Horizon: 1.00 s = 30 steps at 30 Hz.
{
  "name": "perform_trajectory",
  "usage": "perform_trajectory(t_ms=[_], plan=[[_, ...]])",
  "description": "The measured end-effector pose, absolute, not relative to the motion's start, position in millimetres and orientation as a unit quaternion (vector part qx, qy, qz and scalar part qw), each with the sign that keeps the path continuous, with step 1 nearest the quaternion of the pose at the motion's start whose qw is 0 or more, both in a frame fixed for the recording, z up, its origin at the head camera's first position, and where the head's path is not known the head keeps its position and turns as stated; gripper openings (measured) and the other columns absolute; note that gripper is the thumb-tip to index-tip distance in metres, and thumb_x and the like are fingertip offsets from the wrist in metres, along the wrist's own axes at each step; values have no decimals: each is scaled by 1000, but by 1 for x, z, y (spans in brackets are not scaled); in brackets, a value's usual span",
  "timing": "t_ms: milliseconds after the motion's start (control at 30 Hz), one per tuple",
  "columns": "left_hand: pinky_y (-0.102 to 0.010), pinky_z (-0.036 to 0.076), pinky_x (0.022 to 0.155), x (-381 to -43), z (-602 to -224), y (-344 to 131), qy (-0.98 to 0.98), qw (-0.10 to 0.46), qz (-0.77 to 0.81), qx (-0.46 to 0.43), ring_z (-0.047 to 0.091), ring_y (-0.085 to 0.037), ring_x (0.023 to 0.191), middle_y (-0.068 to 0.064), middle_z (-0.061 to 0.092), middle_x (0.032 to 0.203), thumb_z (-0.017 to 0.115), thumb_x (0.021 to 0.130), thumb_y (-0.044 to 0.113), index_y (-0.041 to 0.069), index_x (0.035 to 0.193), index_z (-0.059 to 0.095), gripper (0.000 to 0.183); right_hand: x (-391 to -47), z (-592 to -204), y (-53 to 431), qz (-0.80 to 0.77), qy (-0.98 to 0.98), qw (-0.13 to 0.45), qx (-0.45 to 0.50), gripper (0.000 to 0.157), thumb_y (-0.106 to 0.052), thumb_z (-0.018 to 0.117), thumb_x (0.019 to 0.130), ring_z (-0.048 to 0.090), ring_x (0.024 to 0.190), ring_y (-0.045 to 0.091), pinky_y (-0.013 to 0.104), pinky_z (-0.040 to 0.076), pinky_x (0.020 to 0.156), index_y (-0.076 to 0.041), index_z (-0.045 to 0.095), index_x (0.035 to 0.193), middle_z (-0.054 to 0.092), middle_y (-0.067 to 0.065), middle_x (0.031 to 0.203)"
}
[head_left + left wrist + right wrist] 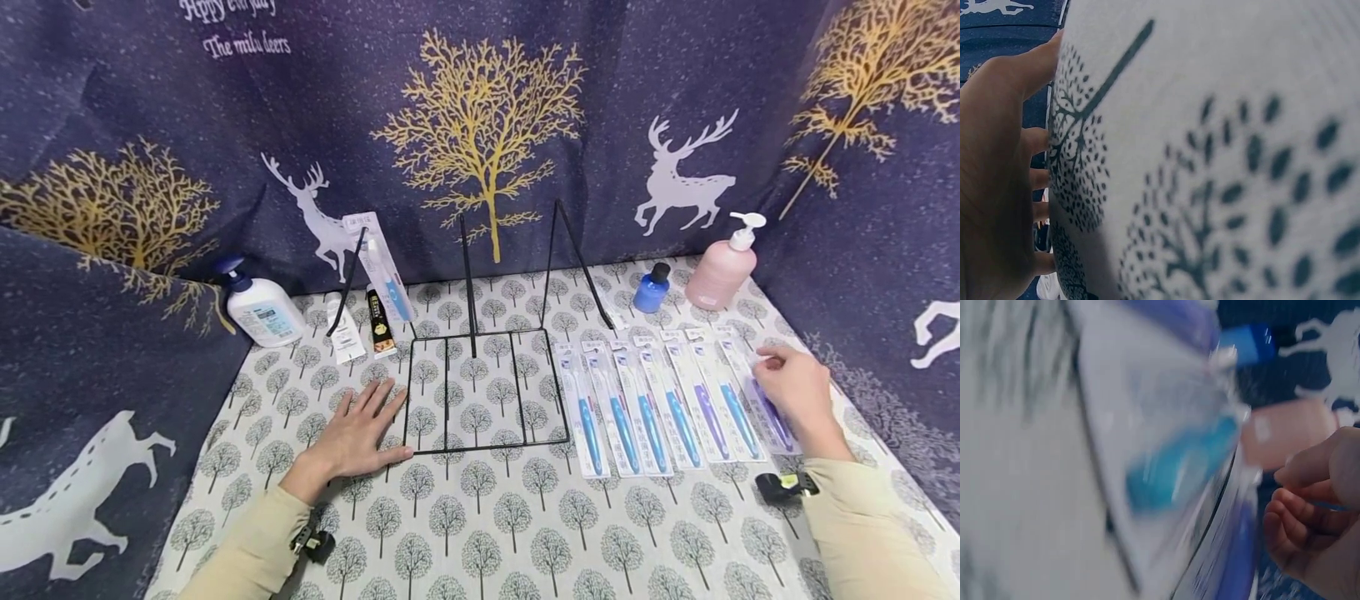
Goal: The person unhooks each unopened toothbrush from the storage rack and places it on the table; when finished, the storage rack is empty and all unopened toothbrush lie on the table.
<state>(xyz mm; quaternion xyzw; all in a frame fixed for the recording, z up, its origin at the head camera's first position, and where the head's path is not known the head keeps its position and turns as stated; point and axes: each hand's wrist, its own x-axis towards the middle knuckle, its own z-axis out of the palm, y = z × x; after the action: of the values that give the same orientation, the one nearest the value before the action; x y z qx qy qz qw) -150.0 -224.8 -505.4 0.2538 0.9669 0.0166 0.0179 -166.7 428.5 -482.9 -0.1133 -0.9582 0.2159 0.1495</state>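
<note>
My left hand [360,437] lies palm down on the tree-print cloth, fingers spread, its thumb tip right at the front left corner of a black wire rack [487,448]. In the left wrist view the same hand [997,169] shows its fingers straight along the cloth. My right hand [798,392] hovers over the rightmost packaged purple toothbrush [772,421], fingers loosely curled. From the right wrist, that hand [1316,512] has thumb and index tip close together beside the packs, nothing visible between them. A row of packaged toothbrushes [652,417], mostly blue, lies between rack and right hand.
Another packaged toothbrush [386,271] stands tilted at the rack's back left. Nearby lie a white tube [347,337] and a black tube [380,325], beside a white pump bottle [266,312]. At the back right stand a blue bottle [651,292] and a pink pump bottle [720,271].
</note>
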Motion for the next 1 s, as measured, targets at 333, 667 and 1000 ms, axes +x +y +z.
perform_trajectory(t_ms=[333, 667, 1000], plan=[[-63, 12, 108, -151, -508, -225, 968, 30, 11, 249, 11, -33, 140, -7, 8, 154, 38, 76, 78, 21, 147, 17, 94, -177, -456, 360, 299, -938, 177, 1, 25, -15, 59, 85, 42, 62, -24, 5, 40, 57, -4, 65, 107, 70, 15, 86], [-64, 13, 107, -151, -507, -226, 967, 24, 13, 254, 13, -34, 139, -8, 9, 154, 38, 76, 77, 20, 147, 18, 93, -186, -442, 276, 412, -880, 201, 123, 23, -8, 67, 82, 58, 74, -7, 9, 50, 70, -4, 67, 105, 70, 11, 88], [-63, 14, 107, -151, -507, -226, 967, 17, 19, 254, 13, -33, 139, -7, 11, 154, 38, 76, 77, 21, 147, 18, 92, -184, -404, 187, 482, -827, 178, 228, 28, 3, 65, 80, 65, 82, 30, 37, 55, 76, 8, 62, 107, 67, 22, 95]])
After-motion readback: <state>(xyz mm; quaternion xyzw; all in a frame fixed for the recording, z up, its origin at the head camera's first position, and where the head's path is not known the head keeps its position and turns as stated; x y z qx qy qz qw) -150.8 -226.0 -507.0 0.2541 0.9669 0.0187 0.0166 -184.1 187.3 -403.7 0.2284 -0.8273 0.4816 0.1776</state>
